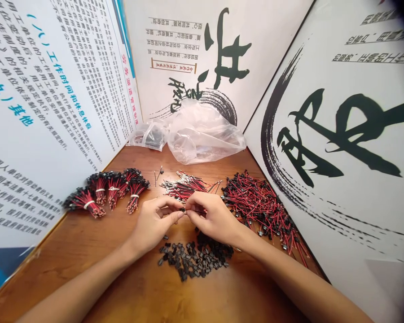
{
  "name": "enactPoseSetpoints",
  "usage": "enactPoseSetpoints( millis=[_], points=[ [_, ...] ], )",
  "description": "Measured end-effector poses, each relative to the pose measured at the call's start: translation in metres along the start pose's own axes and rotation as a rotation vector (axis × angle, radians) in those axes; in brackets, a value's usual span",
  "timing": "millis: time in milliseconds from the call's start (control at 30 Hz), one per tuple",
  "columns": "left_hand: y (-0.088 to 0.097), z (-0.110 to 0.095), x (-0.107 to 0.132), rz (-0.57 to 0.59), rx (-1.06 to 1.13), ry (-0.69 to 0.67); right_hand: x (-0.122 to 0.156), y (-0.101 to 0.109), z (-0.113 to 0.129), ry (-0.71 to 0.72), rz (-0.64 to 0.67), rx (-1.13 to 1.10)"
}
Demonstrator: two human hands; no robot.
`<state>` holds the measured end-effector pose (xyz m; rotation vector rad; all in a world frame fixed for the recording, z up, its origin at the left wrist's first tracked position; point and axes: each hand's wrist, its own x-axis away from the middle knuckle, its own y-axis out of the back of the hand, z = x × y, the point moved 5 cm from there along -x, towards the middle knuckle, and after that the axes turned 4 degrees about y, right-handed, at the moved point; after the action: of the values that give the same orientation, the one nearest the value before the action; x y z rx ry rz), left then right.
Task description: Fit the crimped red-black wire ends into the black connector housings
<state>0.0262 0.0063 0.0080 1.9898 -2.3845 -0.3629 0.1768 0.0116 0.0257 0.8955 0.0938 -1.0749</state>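
My left hand (160, 220) and my right hand (212, 216) meet fingertip to fingertip over the middle of the table. A small black connector housing (182, 210) is pinched between my left thumb and forefinger. The fingers of my right hand are closed on a thin wire at the housing; most of it is hidden by the fingers. Below both hands lies a spread of loose black connector housings (197, 262). Just beyond them is a pile of red and black wires (187, 185) with bare silvery ends.
Several banded wire bundles (113, 190) stand at the left. At the right, a large heap of red wires with black connectors (256, 202) lies against the panel. Clear plastic bags (205, 134) rest at the back corner. Printed panels (323, 134) wall the wooden table (128, 291).
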Motion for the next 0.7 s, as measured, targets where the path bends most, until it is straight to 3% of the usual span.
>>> enactPoseSetpoints(
  millis=[200,433,700],
  points=[
    [0.000,0.002,0.000,-0.002,0.023,0.011,0.001,0.000,-0.001,-0.041,-0.013,0.004],
    [0.000,-0.006,0.003,-0.033,-0.030,-0.182,0.003,-0.002,-0.005,-0.094,-0.009,-0.087],
    [0.000,-0.007,0.007,-0.054,-0.048,-0.236,0.008,-0.009,-0.012,-0.304,-0.011,-0.308]
  ],
)
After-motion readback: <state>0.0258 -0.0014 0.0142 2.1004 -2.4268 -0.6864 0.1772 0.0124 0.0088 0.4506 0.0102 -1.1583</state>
